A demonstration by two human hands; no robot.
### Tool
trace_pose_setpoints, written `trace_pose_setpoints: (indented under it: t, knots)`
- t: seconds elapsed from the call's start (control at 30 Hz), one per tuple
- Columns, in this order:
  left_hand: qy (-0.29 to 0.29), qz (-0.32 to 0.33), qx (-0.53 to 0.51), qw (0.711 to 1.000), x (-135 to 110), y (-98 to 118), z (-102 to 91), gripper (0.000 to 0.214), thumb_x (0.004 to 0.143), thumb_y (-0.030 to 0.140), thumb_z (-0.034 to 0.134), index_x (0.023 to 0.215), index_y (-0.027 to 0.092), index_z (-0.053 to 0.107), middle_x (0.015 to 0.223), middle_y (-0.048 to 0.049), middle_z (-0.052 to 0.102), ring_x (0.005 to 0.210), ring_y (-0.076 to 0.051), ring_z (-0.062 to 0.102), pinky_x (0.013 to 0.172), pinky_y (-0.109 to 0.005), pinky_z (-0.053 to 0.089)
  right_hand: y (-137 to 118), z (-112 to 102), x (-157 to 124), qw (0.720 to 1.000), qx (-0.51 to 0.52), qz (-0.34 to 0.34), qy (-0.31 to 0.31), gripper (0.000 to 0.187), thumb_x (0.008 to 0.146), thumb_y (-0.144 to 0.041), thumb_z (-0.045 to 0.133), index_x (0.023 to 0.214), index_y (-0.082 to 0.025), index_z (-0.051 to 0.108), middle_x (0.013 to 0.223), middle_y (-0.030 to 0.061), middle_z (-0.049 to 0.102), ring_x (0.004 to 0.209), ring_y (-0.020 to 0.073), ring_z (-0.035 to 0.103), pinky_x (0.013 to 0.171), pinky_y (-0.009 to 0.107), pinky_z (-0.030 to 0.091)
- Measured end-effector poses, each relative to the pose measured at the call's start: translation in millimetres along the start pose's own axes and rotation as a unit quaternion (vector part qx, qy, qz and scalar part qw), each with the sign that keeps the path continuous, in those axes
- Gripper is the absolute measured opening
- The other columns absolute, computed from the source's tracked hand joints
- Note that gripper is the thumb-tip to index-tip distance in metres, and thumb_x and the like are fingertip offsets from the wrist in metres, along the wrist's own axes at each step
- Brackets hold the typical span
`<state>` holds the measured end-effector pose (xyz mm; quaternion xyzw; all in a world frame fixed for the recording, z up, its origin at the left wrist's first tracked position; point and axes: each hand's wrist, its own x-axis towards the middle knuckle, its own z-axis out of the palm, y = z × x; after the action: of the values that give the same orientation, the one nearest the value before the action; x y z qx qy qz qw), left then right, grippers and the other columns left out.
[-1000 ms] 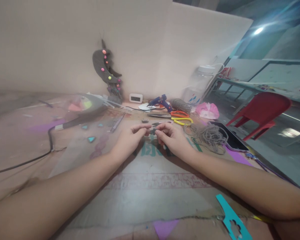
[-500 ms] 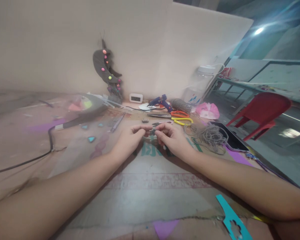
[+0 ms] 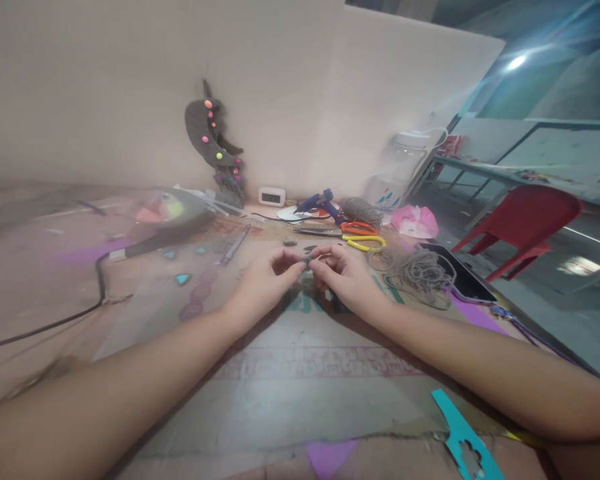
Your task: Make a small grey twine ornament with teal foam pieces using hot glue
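- Currently pinching a small dark piece (image 3: 306, 263) between left hand (image 3: 263, 280) and right hand (image 3: 347, 277), with the fingertips of both pressed together on it from either side. Too small and blurred to tell its shape.
- Holding that piece just above the cardboard sheet (image 3: 300, 373), near the middle of the work surface, and apparently not resting on it.
- Judging by the layout, somewhere mid-work: a dark crescent decoration (image 3: 210, 133) dotted with coloured beads already propped against the wall, looking finished or close to it.
- Also lying loose on the sheet just beyond the fingertips, a few more small dark bits (image 3: 290, 242), seemingly not yet used.
- Within reach but untouched: scissors (image 3: 363, 235) and glue gun (image 3: 320, 202) beyond the hands, and a tangle of twine (image 3: 420, 270) off to the right.
- Scattered about as cut scraps: teal triangles (image 3: 183, 278) to the left and a teal cutout (image 3: 463, 443) near the right forearm.
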<state>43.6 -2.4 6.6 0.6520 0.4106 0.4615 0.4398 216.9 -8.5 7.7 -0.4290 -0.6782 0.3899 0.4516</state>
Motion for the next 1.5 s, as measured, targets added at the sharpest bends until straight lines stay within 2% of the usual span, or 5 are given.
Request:
trace_pose_setpoints:
  t: [0.2, 0.4, 0.53, 1.07, 1.5]
  knots:
    - [0.001, -0.015, -0.011, 1.000, 1.7, -2.7, 0.5, 0.015, 0.079, 0.031, 0.068, 0.084, 0.017, 0.067, 0.085, -0.0044, 0.072, 0.079, -0.018, 0.065, 0.076, -0.031, 0.049, 3.7, 0.8, -0.1, 0.999, 0.045, 0.015, 0.000, 0.030, 0.085, -0.048, 0.064, 0.094, -0.020, 0.056, 0.058, -0.0064, 0.055, 0.049, 0.0099, 0.052, 0.049, 0.023, 0.045]
    - [-0.016, -0.011, -0.030, 0.999, 0.6, -3.9, 1.6, 0.015, 0.078, 0.031, 0.069, 0.083, 0.018, 0.067, 0.084, -0.0035, 0.071, 0.078, -0.017, 0.065, 0.075, -0.031, 0.050, 2.9, 1.2, -0.8, 0.999, 0.030, 0.019, -0.006, 0.026, 0.086, -0.044, 0.064, 0.089, -0.020, 0.055, 0.057, -0.0062, 0.055, 0.049, 0.0099, 0.051, 0.048, 0.023, 0.043]
    - [-0.004, -0.015, -0.041, 0.999, 0.0, 0.3, 2.4, 0.014, 0.078, 0.030, 0.068, 0.086, 0.018, 0.068, 0.087, -0.0046, 0.071, 0.081, -0.018, 0.065, 0.077, -0.032, 0.050, 2.4, 1.1, -0.9, 1.000, 0.013, 0.007, -0.003, 0.024, 0.088, -0.043, 0.062, 0.088, -0.020, 0.055, 0.057, -0.0062, 0.054, 0.049, 0.0100, 0.050, 0.047, 0.022, 0.041]
    - [0.004, 0.011, 0.011, 1.000, -1.2, 5.9, -0.7, 0.015, 0.082, 0.032, 0.061, 0.078, 0.019, 0.067, 0.081, -0.0038, 0.071, 0.080, -0.019, 0.065, 0.082, -0.034, 0.051, 0.4, 2.0, -1.3, 1.000, 0.001, 0.012, -0.013, 0.021, 0.087, -0.040, 0.062, 0.087, -0.020, 0.055, 0.060, -0.0063, 0.052, 0.051, 0.0096, 0.049, 0.049, 0.022, 0.040]
    - [-0.011, 0.013, 0.005, 1.000, -1.5, 3.5, -1.5, 0.019, 0.084, 0.036, 0.062, 0.081, 0.019, 0.069, 0.082, -0.0041, 0.073, 0.080, -0.020, 0.066, 0.078, -0.033, 0.052, 3.3, -0.3, 0.6, 0.999, 0.021, 0.022, -0.015, 0.031, 0.083, -0.049, 0.066, 0.083, -0.020, 0.054, 0.059, -0.0057, 0.054, 0.049, 0.0095, 0.050, 0.048, 0.022, 0.042]
